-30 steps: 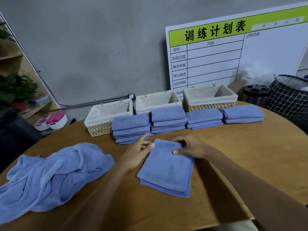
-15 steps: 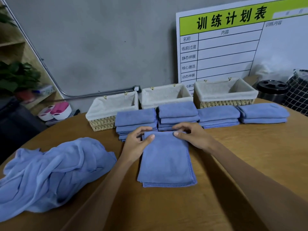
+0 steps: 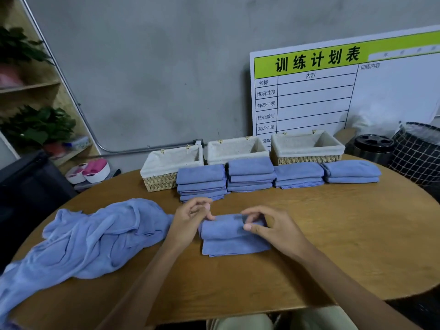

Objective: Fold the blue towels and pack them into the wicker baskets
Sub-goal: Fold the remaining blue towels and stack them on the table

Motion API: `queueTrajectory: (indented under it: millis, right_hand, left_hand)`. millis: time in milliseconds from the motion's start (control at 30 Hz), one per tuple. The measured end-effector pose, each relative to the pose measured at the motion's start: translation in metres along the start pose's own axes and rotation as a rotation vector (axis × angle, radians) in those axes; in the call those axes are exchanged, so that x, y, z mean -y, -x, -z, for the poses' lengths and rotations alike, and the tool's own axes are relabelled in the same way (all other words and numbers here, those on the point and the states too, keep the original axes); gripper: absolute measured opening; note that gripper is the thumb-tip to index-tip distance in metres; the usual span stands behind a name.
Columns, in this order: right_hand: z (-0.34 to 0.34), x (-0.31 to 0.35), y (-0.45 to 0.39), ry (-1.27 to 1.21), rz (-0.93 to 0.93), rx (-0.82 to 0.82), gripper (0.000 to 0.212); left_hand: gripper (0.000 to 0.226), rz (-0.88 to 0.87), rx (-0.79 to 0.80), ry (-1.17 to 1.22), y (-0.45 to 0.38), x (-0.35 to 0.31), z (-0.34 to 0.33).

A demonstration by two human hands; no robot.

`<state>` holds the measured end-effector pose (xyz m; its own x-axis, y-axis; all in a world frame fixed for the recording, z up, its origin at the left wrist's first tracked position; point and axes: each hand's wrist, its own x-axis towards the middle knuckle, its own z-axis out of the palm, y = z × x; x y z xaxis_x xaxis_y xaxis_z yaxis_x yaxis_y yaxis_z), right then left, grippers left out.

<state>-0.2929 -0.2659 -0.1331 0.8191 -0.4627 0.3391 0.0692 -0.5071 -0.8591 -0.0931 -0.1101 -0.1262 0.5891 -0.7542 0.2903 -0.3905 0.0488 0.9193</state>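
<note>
Pinching the far edge of the towel (image 3: 234, 234) at mid-table, the left hand (image 3: 188, 220) and right hand (image 3: 269, 227) roll it toward the person. Soft, light and floppy, it probably handles best by its corners. Basket (image 3: 171, 166) interiors stay partly hidden; the loose pile (image 3: 83, 239) runs off-frame.

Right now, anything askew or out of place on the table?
Nothing damaged. The leftmost stack is untidy, its lower towels splayed, unlike the other three. The unfolded towel heap lies rumpled at the left. All three baskets look empty.
</note>
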Motion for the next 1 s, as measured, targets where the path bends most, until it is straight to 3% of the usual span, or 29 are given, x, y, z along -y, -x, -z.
queueTrajectory:
  millis: [167, 300, 467, 533, 567, 600, 667, 733, 833, 1000]
  right_hand:
    - [-0.011, -0.015, -0.004, 0.189, -0.061, -0.129, 0.020]
    - [-0.018, -0.018, -0.024, 0.425, -0.190, -0.061, 0.046]
    - [-0.008, -0.028, -0.023, 0.663, -0.343, 0.097, 0.076]
    - [-0.005, -0.031, -0.022, 0.655, -0.354, 0.137, 0.105]
    - [-0.005, -0.032, -0.023, 0.644, -0.346, 0.144, 0.110]
    - [-0.005, -0.033, -0.024, 0.630, -0.343, 0.150, 0.100]
    - [-0.004, -0.033, -0.026, 0.565, -0.316, 0.137, 0.060]
    - [0.001, -0.033, -0.026, 0.375, -0.291, 0.123, 0.039]
    - [0.027, -0.028, -0.026, 0.039, -0.309, 0.060, 0.034]
    - [0.108, -0.026, -0.043, -0.241, -0.380, -0.182, 0.044]
  left_hand:
    - [0.025, 0.049, 0.110, -0.332, 0.003, 0.010, -0.009]
    - [0.045, 0.042, 0.189, -0.538, -0.001, 0.016, -0.014]
    - [0.097, 0.127, 0.290, -0.708, -0.002, 0.029, -0.006]
    - [0.101, 0.147, 0.317, -0.689, -0.003, 0.027, -0.006]
    - [0.098, 0.154, 0.327, -0.675, -0.004, 0.024, -0.007]
    - [0.090, 0.162, 0.333, -0.654, -0.006, 0.021, -0.009]
    - [0.070, 0.172, 0.322, -0.603, -0.011, 0.015, -0.011]
    - [0.061, 0.184, 0.333, -0.554, -0.017, 0.010, -0.013]
    - [0.053, 0.205, 0.347, -0.432, -0.029, -0.004, -0.025]
    - [0.048, 0.201, 0.261, -0.178, -0.077, -0.045, -0.078]
